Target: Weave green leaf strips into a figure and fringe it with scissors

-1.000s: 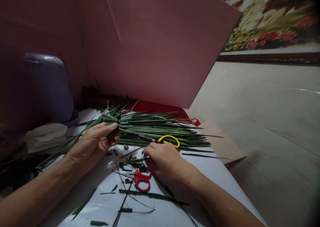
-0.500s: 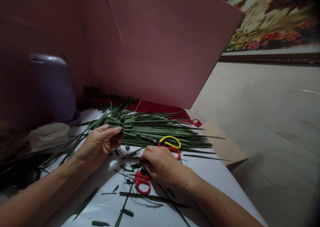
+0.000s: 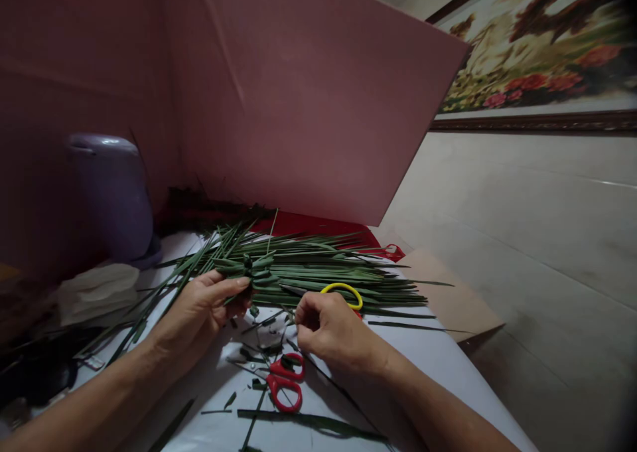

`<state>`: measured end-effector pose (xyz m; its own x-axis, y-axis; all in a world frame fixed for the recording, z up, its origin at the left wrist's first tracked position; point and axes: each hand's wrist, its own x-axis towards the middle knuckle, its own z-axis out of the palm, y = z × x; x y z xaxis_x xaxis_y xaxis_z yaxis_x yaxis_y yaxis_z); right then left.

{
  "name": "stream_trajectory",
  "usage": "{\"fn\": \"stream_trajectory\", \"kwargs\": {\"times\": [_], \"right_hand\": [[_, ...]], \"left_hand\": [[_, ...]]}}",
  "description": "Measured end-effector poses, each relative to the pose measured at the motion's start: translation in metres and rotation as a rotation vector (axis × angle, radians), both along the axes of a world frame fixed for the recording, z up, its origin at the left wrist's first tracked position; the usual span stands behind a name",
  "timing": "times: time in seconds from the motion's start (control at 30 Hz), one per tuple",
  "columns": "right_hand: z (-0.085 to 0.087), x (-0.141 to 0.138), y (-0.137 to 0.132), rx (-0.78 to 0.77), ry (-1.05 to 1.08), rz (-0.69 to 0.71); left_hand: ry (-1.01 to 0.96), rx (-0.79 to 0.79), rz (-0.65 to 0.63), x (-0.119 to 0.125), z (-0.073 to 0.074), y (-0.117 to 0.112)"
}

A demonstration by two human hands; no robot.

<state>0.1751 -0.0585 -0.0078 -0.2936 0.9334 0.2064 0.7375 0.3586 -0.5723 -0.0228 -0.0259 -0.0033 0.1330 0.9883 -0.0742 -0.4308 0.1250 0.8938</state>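
Observation:
My left hand (image 3: pixel 212 306) pinches a folded green leaf piece (image 3: pixel 249 273) between thumb and fingers. The piece has several short lobes and a dark knot at its centre. My right hand (image 3: pixel 331 326) is closed, its fingertips pressed together above the table; whatever they hold, if anything, is too small to make out. Partly behind that hand are yellow-handled scissors (image 3: pixel 343 289), resting on a pile of long green leaves (image 3: pixel 338 266). Nearer to me, red-handled scissors (image 3: pixel 286 393) lie among leaf scraps, with a cut leaf strip (image 3: pixel 308 424) below them.
A white table (image 3: pixel 423 379) carries the leaves and scraps. At the left stand a purple container (image 3: pixel 112 193) and a pack of white tissue (image 3: pixel 99 289). A pink panel (image 3: pixel 298 107) rises behind the pile. Brown cardboard (image 3: pixel 442 293) lies beyond the right edge.
My right hand has lifted slightly and shifted right, off the red-handled scissors, uncovering their handles. My left hand still holds the leaf piece. The whole view has tilted up a little.

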Motion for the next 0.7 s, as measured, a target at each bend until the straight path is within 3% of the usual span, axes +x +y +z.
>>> {"fn": "stream_trajectory", "kwargs": {"times": [0.17, 0.33, 0.5, 0.7], "right_hand": [[0.008, 0.011, 0.003, 0.005, -0.014, 0.080], [0.010, 0.007, 0.004, 0.002, 0.381, 0.172], [0.002, -0.006, -0.005, 0.138, 0.606, 0.137], [-0.003, -0.011, -0.012, 0.337, 0.588, 0.111]], "left_hand": [[0.001, 0.004, 0.003, 0.000, -0.002, 0.001], [0.036, 0.041, -0.043, 0.003, -0.004, -0.001], [0.023, -0.016, -0.150, 0.010, -0.004, -0.010], [0.101, 0.047, -0.306, 0.014, -0.008, -0.016]]}}
